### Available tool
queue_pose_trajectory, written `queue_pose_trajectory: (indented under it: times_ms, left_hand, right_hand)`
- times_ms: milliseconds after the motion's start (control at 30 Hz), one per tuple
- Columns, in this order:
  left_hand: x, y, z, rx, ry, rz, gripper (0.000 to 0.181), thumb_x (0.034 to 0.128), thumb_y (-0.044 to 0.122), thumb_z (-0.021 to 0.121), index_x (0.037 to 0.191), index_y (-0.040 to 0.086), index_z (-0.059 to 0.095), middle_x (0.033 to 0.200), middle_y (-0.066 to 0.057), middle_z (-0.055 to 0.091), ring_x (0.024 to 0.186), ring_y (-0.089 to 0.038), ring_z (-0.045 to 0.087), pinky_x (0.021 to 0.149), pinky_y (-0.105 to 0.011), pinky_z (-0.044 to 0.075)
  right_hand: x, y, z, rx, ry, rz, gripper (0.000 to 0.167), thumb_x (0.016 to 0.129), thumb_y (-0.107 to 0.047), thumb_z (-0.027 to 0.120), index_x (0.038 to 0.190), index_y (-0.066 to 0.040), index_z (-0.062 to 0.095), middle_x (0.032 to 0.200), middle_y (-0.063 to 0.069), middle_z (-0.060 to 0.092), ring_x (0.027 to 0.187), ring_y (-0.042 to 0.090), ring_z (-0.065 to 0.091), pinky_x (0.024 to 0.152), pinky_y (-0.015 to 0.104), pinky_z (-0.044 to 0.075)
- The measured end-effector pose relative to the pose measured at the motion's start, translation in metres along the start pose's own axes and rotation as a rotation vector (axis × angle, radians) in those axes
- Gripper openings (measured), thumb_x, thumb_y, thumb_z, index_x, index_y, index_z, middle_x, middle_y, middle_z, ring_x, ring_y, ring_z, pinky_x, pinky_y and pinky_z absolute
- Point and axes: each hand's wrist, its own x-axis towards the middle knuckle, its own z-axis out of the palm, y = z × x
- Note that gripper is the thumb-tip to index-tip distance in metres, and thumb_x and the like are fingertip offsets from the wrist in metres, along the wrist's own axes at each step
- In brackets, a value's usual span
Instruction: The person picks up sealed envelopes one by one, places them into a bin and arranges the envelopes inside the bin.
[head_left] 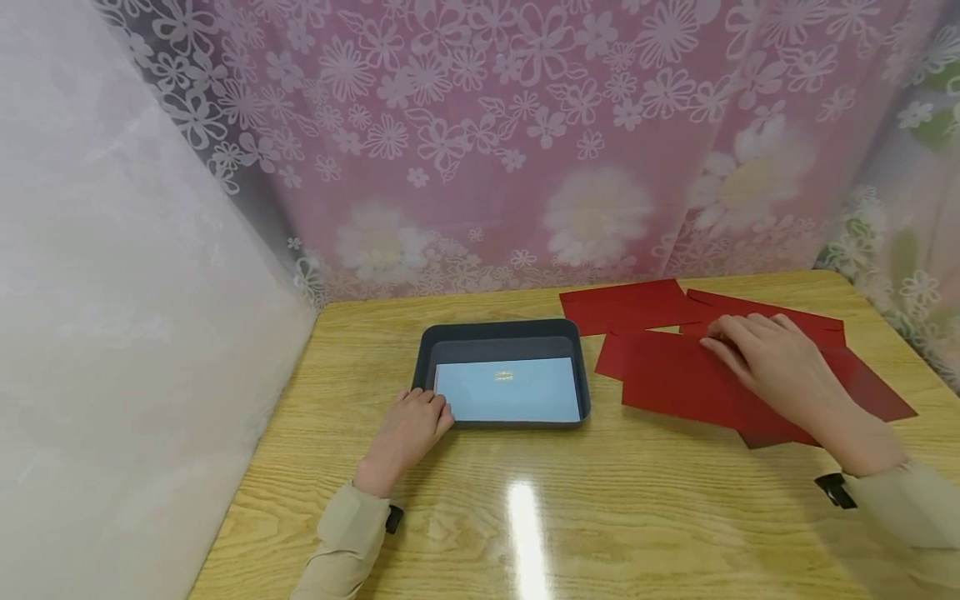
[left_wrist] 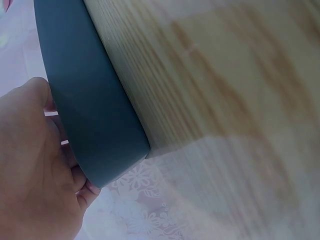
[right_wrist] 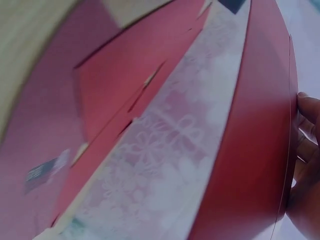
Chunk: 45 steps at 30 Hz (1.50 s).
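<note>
far left: a whitish sheet [head_left: 135, 292] hangs beside the wooden table [head_left: 600, 517]; flowered pink curtain [head_left: 465, 158] behind.

next, the left hand [head_left: 409, 425], coming out of a beige sleeve [head_left: 349, 533] with a small black object [head_left: 394, 518] at the cuff. it is clamped on the near left corner of the dark tray [head_left: 498, 332]. left wrist view: thumb and fingers hooked about the rim, the smooth outer wall facing the camera.

tray sits flat on the table, left of the red paper. inside it, toward the near side, lies a pale blue paper [head_left: 510, 400] with a gold mark [head_left: 503, 376]; mark too small to read. a strip of bare tray floor shows behind the paper. white glare [head_left: 528, 533] on the tabletop nearer to me.

right of the tray, well apart from the blue paper: several red envelopes [head_left: 628, 307] spread and overlapping; exact count cannot be told. above them, the right hand [head_left: 780, 367] has thumb and fingers together, pinching one raised envelope [head_left: 675, 379] by its far edge. a gap shows between that envelope and those below in the right wrist view. there, a dark label [right_wrist: 41, 170] shows on another red piece, blurred.

far right: right sleeve [head_left: 911, 504].
</note>
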Motion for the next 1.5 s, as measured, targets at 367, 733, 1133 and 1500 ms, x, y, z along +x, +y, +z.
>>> queue_pose_trajectory:
  times_ms: [367,733,1133,1500]
  left_hand:
    - [0.000,0.000,0.001,-0.003,-0.010,-0.005,0.043,0.1040,0.017,0.053,0.066,0.018,0.035,0.064,0.007,0.027,0.066,-0.012,0.017,0.069,-0.030,0.019]
    - [0.001,-0.001,0.002,0.009,0.013,0.012,0.043,0.1037,0.017,0.054,0.066,0.019,0.034,0.064,0.007,0.028,0.065,-0.011,0.016,0.069,-0.029,0.020]
    - [0.002,-0.001,0.002,0.008,0.029,0.016,0.043,0.1023,0.017,0.056,0.065,0.019,0.036,0.063,0.007,0.028,0.064,-0.010,0.016,0.067,-0.028,0.021]
    - [0.001,0.000,0.001,0.013,0.021,0.009,0.042,0.1013,0.017,0.057,0.065,0.018,0.037,0.063,0.008,0.030,0.065,-0.009,0.018,0.067,-0.027,0.021]
  right_hand:
    - [0.048,-0.036,0.014,0.099,0.041,0.046,0.025,0.083,-0.006,0.080,0.102,-0.007,0.064,0.088,0.008,0.068,0.078,0.024,0.060,0.074,0.045,0.043]
    - [0.089,-0.075,0.043,0.267,0.068,0.039,0.020,0.092,-0.005,0.072,0.109,-0.001,0.062,0.100,0.012,0.067,0.087,0.028,0.061,0.080,0.047,0.050]
    - [0.113,-0.106,0.078,0.422,0.130,0.058,0.033,0.095,0.006,0.058,0.128,0.004,0.055,0.118,0.019,0.062,0.099,0.030,0.059,0.080,0.044,0.053]
    - [0.108,-0.124,0.111,0.435,0.024,0.021,0.034,0.097,0.006,0.058,0.131,0.003,0.056,0.116,0.016,0.062,0.098,0.027,0.057,0.080,0.039,0.051]
